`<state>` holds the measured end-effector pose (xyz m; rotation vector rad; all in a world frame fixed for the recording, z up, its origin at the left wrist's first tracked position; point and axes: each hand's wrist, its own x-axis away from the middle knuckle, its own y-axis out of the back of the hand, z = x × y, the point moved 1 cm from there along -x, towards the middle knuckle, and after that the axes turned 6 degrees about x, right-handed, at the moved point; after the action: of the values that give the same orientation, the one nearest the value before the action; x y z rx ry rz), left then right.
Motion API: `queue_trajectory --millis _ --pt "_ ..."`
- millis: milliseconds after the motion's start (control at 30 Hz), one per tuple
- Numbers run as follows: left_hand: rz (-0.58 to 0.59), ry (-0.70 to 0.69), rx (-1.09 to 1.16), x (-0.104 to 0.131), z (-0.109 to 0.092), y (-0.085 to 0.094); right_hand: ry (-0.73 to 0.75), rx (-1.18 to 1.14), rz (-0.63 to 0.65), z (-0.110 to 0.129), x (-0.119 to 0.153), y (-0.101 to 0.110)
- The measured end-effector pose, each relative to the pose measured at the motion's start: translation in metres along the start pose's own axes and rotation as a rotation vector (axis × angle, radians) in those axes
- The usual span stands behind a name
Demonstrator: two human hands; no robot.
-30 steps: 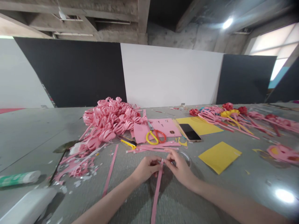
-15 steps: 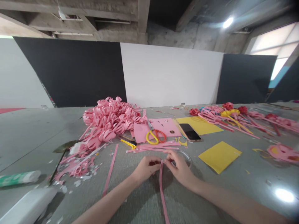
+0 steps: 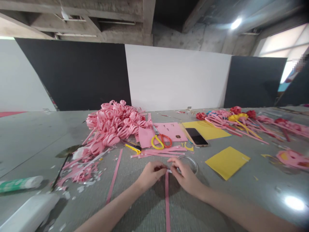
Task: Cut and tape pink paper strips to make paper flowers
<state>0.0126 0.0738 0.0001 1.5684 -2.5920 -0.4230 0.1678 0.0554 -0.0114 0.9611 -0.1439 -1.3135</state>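
A long pink paper strip [image 3: 167, 203] runs toward me from between my hands, its far end at my fingertips. My left hand [image 3: 151, 174] is closed, thumb and forefinger pinching that end. My right hand [image 3: 184, 177] is closed too, its fingertips at a small white piece [image 3: 169, 171] on the strip's end; whether this is tape or its backing I cannot tell. Behind the right hand lies a clear tape roll [image 3: 195, 165], partly covered by the fingers. Beyond the hands lie several loose pink strips [image 3: 156, 153] and scissors [image 3: 161, 141] with yellow and red handles.
A pile of looped pink paper [image 3: 118, 122] stands back left, near a yellow utility knife [image 3: 133, 148]. A phone [image 3: 196, 137] and yellow paper [image 3: 227, 163] lie to the right. A white box [image 3: 29, 214] and a green-white tube [image 3: 23, 184] lie front left.
The white piece at the strip's end now shows between my fingertips. My right hand has shifted slightly, and the hanging part of the strip has straightened.
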Motion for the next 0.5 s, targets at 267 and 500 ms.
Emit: queue_trajectory --millis 267,500 --pt "-0.067 -0.062 -0.136 -0.0006 0.0067 0.0006 0.036 0.049 -0.013 -0.0004 -0.0005 -0.0033" --pt "-0.075 -0.119 -0.211 0.0016 0.0012 0.0006 0.073 0.150 0.029 0.0047 -0.0021 -0.0011"
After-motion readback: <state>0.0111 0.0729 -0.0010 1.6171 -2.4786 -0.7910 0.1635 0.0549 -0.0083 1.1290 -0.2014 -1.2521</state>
